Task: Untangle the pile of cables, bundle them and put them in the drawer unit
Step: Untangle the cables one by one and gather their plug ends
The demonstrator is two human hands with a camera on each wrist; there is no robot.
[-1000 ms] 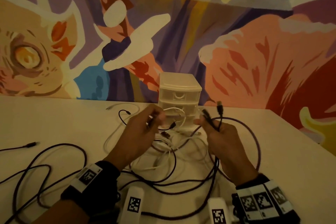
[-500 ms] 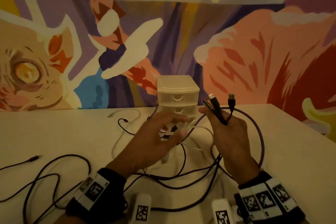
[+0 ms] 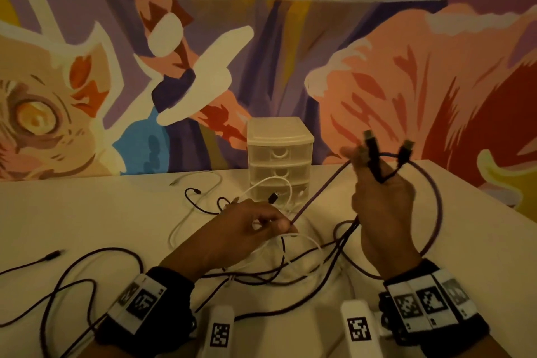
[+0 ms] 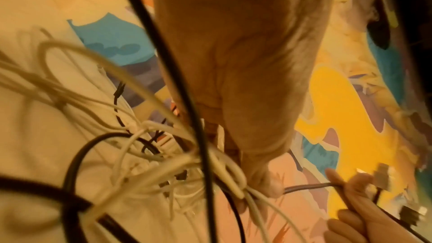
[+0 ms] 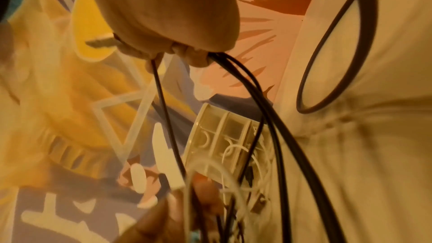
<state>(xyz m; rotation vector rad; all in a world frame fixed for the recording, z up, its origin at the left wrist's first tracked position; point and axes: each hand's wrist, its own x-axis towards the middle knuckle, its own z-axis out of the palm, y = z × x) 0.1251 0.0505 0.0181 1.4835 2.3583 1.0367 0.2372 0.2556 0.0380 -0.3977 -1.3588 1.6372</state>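
Observation:
A tangle of dark purple cables [image 3: 313, 267] and thin white cables [image 3: 273, 186] lies on the white table [image 3: 87, 212]. My right hand [image 3: 380, 200] is raised and grips a looped purple cable [image 3: 436, 203] with its USB plugs [image 3: 372, 139] sticking up. A taut stretch of this cable [image 3: 319, 192] runs down to my left hand [image 3: 261, 227], which pinches it low over the pile. In the left wrist view my left hand [image 4: 264, 188] also holds white cable loops [image 4: 233, 178]. The translucent drawer unit [image 3: 279, 154] stands behind, its drawers closed.
A long purple cable [image 3: 72, 276] sprawls over the table's left side, with a plug end [image 3: 52, 256] lying loose. A thin white cable [image 3: 200, 177] lies left of the drawer unit. A painted mural wall [image 3: 116, 67] stands right behind the table. The table's right edge [image 3: 494, 197] runs diagonally.
My right hand has risen and moved right with the plug ends. My left hand has dropped from the white cables and now pinches the purple cable, which is pulled taut between the hands.

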